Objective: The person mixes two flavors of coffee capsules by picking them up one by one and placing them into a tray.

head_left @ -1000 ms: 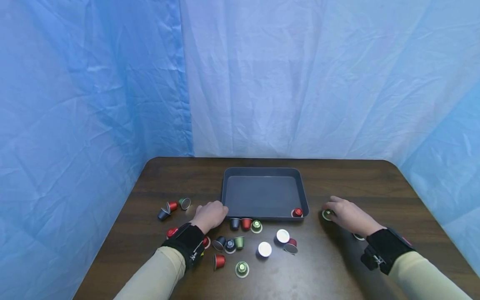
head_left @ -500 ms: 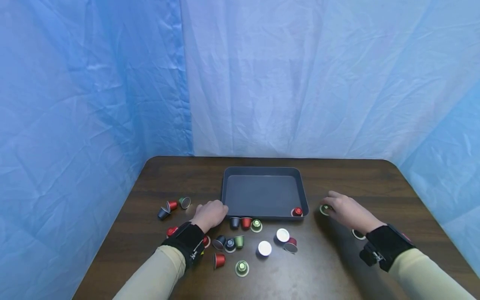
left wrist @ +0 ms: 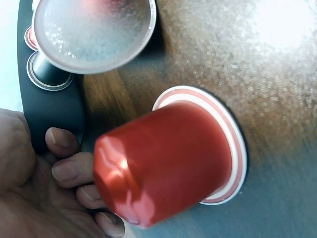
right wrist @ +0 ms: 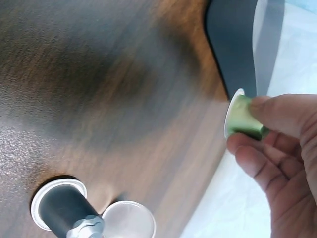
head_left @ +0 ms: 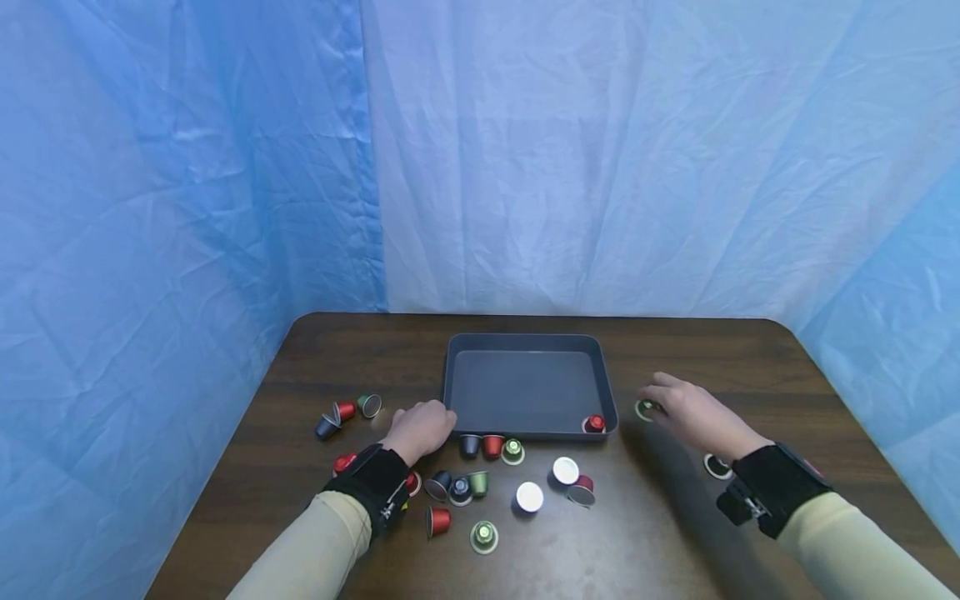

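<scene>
My right hand (head_left: 697,417) pinches a green coffee capsule (right wrist: 241,118) between thumb and fingers, raised right of the dark baking tray (head_left: 525,387). The capsule's pale rim faces away from the palm in the right wrist view. My left hand (head_left: 420,429) is at the tray's front left corner, its fingers curled in at the tray wall and gripping that corner. One red capsule (head_left: 594,424) stands inside the tray, at the front right. Close before the left wrist camera lies a red capsule (left wrist: 168,161), with a foil-lidded capsule (left wrist: 94,32) beyond it.
Several red, green and dark capsules lie on the wooden table (head_left: 630,542) before the tray, among them two with white lids (head_left: 529,498). Three more sit at the left, including a dark one (head_left: 327,427). A black capsule (right wrist: 62,210) lies below my right wrist. Blue sheets (head_left: 600,167) hang behind.
My right hand has lifted the green capsule off the table and moved it slightly away from me and leftward. The left hand and tray have stayed in place.
</scene>
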### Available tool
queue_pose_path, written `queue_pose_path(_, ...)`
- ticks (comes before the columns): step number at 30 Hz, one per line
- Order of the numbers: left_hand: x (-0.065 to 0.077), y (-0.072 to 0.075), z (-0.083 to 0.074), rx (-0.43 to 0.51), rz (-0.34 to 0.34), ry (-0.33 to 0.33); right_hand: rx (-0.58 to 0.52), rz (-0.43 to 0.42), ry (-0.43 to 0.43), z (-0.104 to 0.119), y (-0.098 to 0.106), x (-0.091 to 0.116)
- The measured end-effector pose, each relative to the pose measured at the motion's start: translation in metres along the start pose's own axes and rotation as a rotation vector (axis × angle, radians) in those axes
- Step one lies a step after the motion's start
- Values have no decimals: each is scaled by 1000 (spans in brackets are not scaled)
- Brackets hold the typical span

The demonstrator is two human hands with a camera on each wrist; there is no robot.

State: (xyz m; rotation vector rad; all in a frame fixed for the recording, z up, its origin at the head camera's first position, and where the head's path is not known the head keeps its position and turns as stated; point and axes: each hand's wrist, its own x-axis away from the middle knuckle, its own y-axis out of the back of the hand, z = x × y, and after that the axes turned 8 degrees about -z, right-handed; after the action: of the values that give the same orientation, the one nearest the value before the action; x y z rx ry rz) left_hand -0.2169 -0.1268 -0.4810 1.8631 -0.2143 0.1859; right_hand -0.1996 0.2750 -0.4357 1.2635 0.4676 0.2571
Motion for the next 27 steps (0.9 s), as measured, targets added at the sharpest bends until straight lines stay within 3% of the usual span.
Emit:
queue_pose_path(16,0,1,-1,-4,6,-7,6,-24,42,9,5,-9)
queue_pose_path(27,-1,0,1,-19,-5,-24,-10,-21,22,16,6,-13)
